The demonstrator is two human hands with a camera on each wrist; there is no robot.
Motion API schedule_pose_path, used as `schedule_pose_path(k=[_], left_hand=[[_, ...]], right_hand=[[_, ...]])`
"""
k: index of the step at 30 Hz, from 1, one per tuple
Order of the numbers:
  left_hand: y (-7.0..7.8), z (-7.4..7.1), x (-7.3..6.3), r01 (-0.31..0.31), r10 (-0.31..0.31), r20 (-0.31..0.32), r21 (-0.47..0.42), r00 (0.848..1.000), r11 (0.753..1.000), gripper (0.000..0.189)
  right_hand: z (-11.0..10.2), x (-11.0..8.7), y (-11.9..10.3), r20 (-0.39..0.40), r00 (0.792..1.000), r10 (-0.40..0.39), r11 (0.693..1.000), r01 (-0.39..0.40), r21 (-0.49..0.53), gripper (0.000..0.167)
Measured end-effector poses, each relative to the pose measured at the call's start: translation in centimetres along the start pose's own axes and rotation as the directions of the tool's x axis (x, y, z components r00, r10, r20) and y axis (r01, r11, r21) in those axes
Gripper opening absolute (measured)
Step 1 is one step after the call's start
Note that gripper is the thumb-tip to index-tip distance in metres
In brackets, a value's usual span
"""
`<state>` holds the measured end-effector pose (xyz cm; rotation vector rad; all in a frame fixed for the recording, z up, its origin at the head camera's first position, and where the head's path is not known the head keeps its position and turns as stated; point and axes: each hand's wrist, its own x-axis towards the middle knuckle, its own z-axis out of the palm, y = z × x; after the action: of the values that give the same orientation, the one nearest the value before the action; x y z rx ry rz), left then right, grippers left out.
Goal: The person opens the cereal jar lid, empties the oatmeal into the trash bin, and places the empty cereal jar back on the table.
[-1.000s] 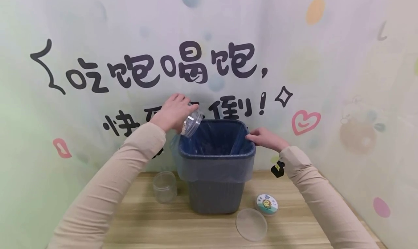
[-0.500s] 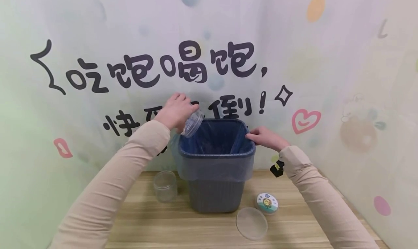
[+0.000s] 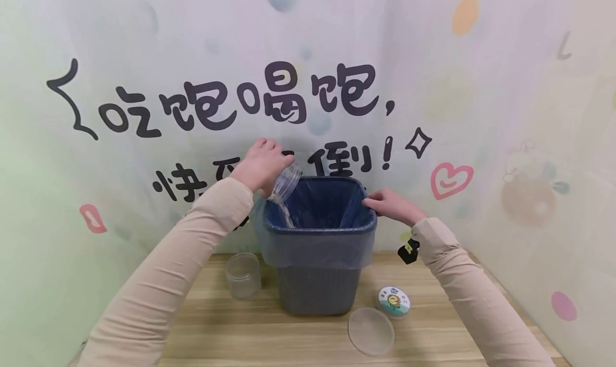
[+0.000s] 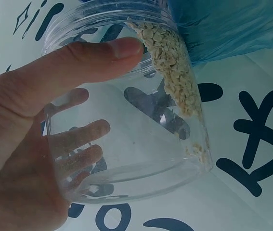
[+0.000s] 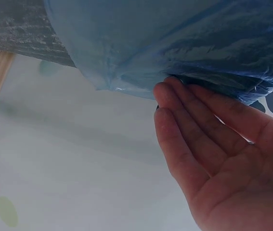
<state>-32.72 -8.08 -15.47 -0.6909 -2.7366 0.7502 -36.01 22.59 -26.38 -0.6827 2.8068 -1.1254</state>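
My left hand point(image 3: 260, 165) grips a clear plastic jar point(image 3: 289, 181), tilted mouth-down over the left side of a grey trash bin point(image 3: 317, 297). Rolled oats point(image 4: 172, 72) slide along the jar's lower wall in the left wrist view, and a thin pale stream of oats point(image 3: 286, 216) falls into the bin. A blue bin liner point(image 3: 317, 249) folds over the rim. At the bin's right rim, my right hand point(image 3: 397, 206) holds the edge, its fingers point(image 5: 175, 130) against the outside of the liner in the right wrist view; the thumb is mostly out of that view.
A second clear jar point(image 3: 243, 277) stands on the wooden table point(image 3: 260, 340) left of the bin. Front right lie a translucent round lid point(image 3: 370, 331) and a lid with a printed label point(image 3: 393, 301). Behind rises a printed wall point(image 3: 433, 89).
Oats now stream from the tilted jar into the bin; no stream showed before. My left forearm has shifted slightly right. The right hand keeps its place on the rim.
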Motion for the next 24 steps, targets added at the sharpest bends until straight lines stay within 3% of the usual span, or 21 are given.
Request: schedule_pose_path(k=[24], left_hand=[[-0.54,-0.23,0.47,0.022,-0.019,0.051,-0.054,0.999,0.998,0.090]], right_hand=[[-0.03,0.07,0.01,0.010,1.000,0.017,1.000,-0.017,0.017,0.037]])
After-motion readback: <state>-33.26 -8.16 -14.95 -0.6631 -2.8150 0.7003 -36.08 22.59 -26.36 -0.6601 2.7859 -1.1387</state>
